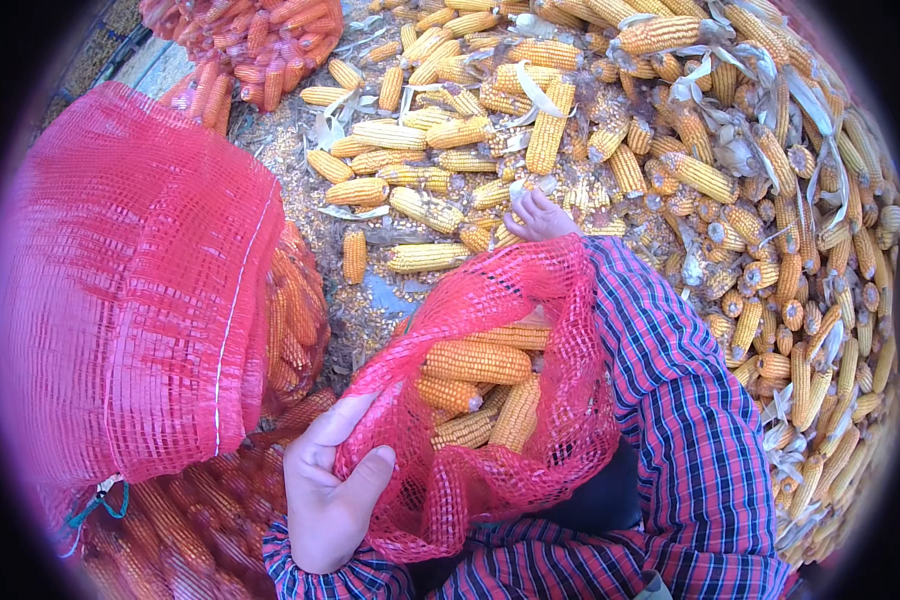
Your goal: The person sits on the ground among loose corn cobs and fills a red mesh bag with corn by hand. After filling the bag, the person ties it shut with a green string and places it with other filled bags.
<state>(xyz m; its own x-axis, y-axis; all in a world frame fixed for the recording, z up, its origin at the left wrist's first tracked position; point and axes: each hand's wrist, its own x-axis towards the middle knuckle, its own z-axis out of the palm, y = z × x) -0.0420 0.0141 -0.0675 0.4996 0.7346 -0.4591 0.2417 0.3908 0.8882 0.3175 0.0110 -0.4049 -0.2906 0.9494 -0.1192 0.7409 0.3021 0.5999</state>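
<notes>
My left hand (335, 490) grips the rim of a red mesh bag (450, 500), thumb laid over the netting, and its mouth gapes toward me. Inside lie several yellow corn cobs (478, 362). Past the bag's far rim, my right hand (540, 216) is closed at the lower end of a long corn cob (550, 130), which points away from me. Part of that grip is hidden behind the fingers. My right forearm runs along the bag's right side.
A large heap of husked cobs (750, 250) fills the right and far side. Loose cobs (425, 208) and kernels litter the ground ahead. At left stands a full red mesh sack (140, 280); another filled sack (260, 45) sits at the far left. Dry husks (815, 105) hang among the heap.
</notes>
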